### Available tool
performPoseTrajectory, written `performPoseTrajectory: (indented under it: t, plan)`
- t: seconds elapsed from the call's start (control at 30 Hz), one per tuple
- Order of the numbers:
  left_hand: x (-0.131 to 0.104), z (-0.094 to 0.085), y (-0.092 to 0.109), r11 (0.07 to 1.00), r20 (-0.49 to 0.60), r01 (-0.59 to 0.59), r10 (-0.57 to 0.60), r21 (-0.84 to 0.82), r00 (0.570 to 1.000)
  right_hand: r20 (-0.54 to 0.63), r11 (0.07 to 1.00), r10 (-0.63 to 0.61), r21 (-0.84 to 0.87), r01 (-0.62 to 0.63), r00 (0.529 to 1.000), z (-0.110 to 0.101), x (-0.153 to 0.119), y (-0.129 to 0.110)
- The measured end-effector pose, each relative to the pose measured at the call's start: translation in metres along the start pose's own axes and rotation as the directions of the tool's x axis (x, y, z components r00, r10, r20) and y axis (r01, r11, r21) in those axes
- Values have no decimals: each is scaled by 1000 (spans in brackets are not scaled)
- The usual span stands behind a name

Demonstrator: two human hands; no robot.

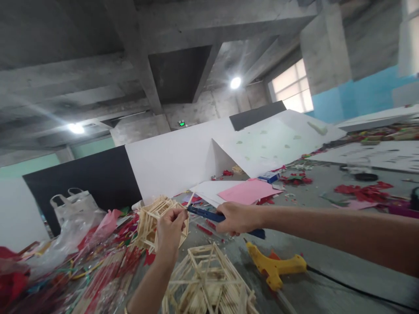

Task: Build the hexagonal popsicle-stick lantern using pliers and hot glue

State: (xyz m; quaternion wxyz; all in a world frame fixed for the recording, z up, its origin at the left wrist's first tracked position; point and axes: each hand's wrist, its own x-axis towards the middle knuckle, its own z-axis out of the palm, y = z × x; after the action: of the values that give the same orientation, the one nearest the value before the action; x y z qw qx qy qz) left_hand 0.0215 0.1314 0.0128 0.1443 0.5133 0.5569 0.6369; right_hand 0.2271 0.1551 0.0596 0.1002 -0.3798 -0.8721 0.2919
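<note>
Near the middle, my right hand (pixel 237 218) is wrapped round a dark blue tool (pixel 204 213), whose narrow tip reaches my left hand. My left hand (pixel 172 222) is pinched at that tip, beside a short pale stick (pixel 190 199); how far its fingers hold the stick is too small to tell. Behind my left hand stands a wooden stick frame (pixel 147 226). A second stick frame (pixel 209 279) sits lower, at the bottom middle. To its right a yellow glue gun (pixel 275 264) lies on the grey table.
Plastic-wrapped sticks (pixel 101 279) and a white bag (pixel 73 209) crowd the left. Pink paper (pixel 247 191), a blue box (pixel 269 176) and red scraps (pixel 363 192) lie beyond my hands. The glue gun's black cord (pixel 353 288) runs right. White boards stand behind.
</note>
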Motion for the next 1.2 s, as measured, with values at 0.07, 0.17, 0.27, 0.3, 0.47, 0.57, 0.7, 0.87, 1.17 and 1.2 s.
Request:
performPoseTrajectory:
  t: [0.07, 0.17, 0.27, 0.3, 0.47, 0.57, 0.7, 0.87, 1.17, 1.2]
  plan:
    - [1, 1, -3, 993, -24, -44, 47, 109, 999, 15, 999, 22, 29, -22, 1000, 0, 1, 2]
    - [3, 1, -5, 961, -37, -109, 123, 254, 992, 38, 997, 41, 65, -44, 998, 1, 3, 4]
    - [2, 3, -4, 934, -36, -133, 154, 333, 987, 40, 995, 47, 88, -50, 998, 2, 3, 5]
    - [1, 4, -3, 925, -37, -134, 158, 354, 987, 40, 994, 48, 97, -51, 998, 2, 3, 5]
    - [-1, 8, 4, 889, -37, -157, 191, 430, 981, 49, 992, 46, 114, -51, 998, 3, 1, 4]
    - [-1, 10, 5, 877, -16, -186, 215, 442, 976, 43, 992, 57, 110, -62, 997, 4, 1, 4]
    - [0, 12, 4, 862, -3, -206, 234, 463, 972, 37, 989, 73, 126, -77, 997, 6, 3, 5]
    - [1, 13, 4, 854, 16, -230, 252, 466, 968, 30, 984, 94, 147, -98, 995, 7, 3, 5]
    - [-2, 11, 4, 861, 32, -232, 244, 453, 969, 44, 971, 103, 214, -110, 994, 10, 5, 7]
    - [-1, 11, 4, 862, 30, -237, 250, 448, 968, 47, 968, 105, 226, -113, 993, 11, 6, 7]
